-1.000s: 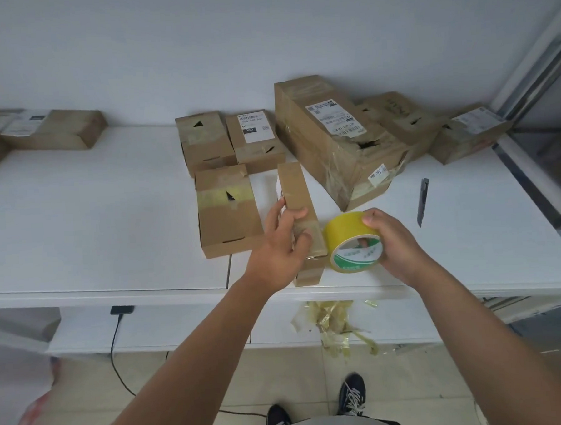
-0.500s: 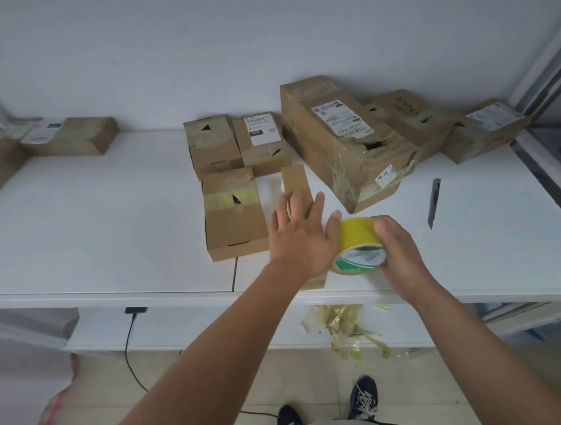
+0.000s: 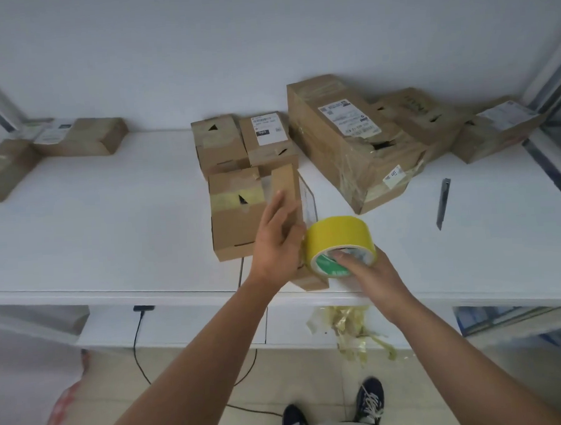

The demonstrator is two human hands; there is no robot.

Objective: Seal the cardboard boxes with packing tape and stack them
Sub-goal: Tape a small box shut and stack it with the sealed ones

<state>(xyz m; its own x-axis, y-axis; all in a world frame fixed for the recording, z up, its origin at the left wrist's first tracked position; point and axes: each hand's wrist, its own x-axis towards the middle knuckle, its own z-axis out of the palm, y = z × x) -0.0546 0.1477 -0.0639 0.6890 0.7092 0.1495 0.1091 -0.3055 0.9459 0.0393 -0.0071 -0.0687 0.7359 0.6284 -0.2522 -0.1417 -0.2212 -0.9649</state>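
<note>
A narrow cardboard box [image 3: 287,186] lies lengthwise near the front edge of the white table [image 3: 111,227]. My left hand [image 3: 279,241] lies flat on its top with straight fingers. My right hand [image 3: 370,272] grips a yellow roll of packing tape [image 3: 337,238] right beside the box, fingers hooked into the roll's core. The near end of the box shows below my left hand at the table edge. A flat brown box [image 3: 231,221] with a tape band sits just left of the narrow one.
Two small boxes [image 3: 220,144] [image 3: 269,141] stand behind, a large crumpled box [image 3: 350,143] and more boxes [image 3: 496,129] to the right, two boxes [image 3: 83,138] far left. A utility knife [image 3: 443,203] lies at the right. Tape scraps [image 3: 347,329] hang below the table edge.
My left hand has slid forward along the box top with fingers flattened. The tape roll has tilted and shifted a little toward the table edge in my right hand.
</note>
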